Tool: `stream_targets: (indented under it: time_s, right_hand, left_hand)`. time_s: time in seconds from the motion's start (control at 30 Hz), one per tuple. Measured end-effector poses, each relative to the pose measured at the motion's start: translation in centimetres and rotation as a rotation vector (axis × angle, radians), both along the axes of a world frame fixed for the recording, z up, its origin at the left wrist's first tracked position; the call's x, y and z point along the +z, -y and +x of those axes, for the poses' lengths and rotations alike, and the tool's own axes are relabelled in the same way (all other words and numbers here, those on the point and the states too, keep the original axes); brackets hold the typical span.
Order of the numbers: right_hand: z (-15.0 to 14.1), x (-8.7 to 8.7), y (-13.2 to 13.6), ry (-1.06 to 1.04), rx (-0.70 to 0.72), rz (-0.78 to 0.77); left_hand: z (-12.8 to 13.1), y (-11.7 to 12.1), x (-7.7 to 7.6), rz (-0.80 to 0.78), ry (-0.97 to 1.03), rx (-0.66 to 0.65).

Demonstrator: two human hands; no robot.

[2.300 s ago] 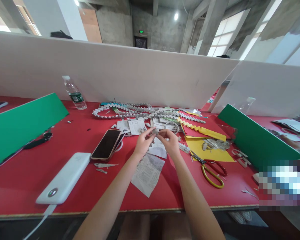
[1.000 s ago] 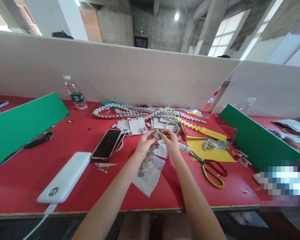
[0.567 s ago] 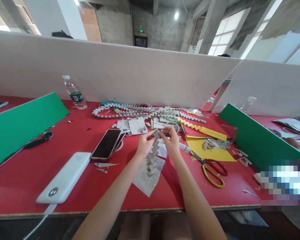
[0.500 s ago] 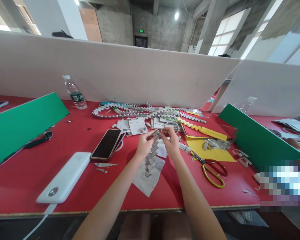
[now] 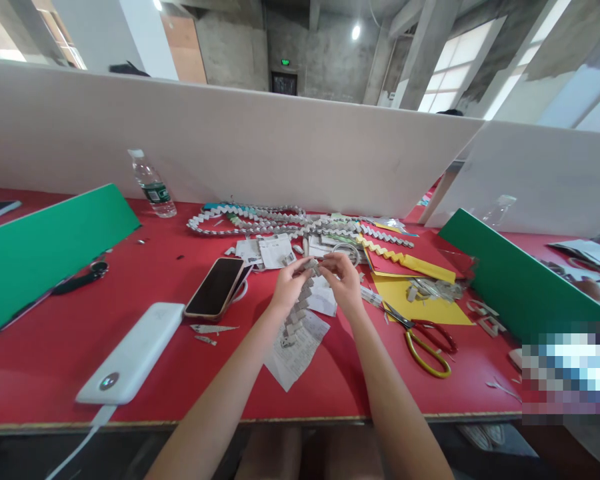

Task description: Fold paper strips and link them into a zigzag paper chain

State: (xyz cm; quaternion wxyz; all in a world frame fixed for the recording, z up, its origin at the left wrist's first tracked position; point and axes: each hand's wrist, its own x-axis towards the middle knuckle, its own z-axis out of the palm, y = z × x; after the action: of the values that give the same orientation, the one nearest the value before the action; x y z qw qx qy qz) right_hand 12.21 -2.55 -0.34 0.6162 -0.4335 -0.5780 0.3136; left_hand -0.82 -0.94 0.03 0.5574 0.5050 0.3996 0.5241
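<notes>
My left hand [image 5: 288,287] and my right hand [image 5: 347,285] pinch the top end of a short grey folded paper chain [image 5: 297,312] above the red table [image 5: 145,287]. The chain hangs down from my fingers in zigzag links toward a printed paper sheet [image 5: 295,348] lying under my wrists. Longer finished paper chains [image 5: 250,220] lie farther back. A yellow folded chain [image 5: 400,260] lies to the right on yellow paper [image 5: 420,303].
A phone [image 5: 215,287] and a white power bank [image 5: 130,353] lie to the left, scissors [image 5: 423,337] to the right. A water bottle [image 5: 151,183] stands at the back left. Green boards [image 5: 45,247] [image 5: 510,280] flank the work area; white partitions [image 5: 280,147] close the back.
The folded piece held between my fingers has dropped open into a hanging chain that swings slightly to the left. Both hands have stayed in about the same place.
</notes>
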Motion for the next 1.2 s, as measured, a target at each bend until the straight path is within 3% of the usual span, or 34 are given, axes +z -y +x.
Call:
stream_targets:
  time_s: [0.17,0.6,0.93,1.2]
  right_hand:
    - [0.18,-0.08,-0.16,-0.034,0.142,0.017]
    - [0.13,0.56,0.42,0.263,-0.027,0.119]
    - [0.18,0.39,0.47,0.266,-0.01,0.096]
    - [0.23,0.24,0.36,0.261,-0.008,0.084]
  left_hand:
    - [-0.08,-0.05,0.32,-0.117,0.104,0.024]
    - [0.0,0.31,0.83,-0.125,0.118,-0.019]
    - [-0.03,-0.06,0.13,0.008,0.042,-0.04]
    - [0.01,-0.05,-0.03,0.027,-0.019,-0.038]
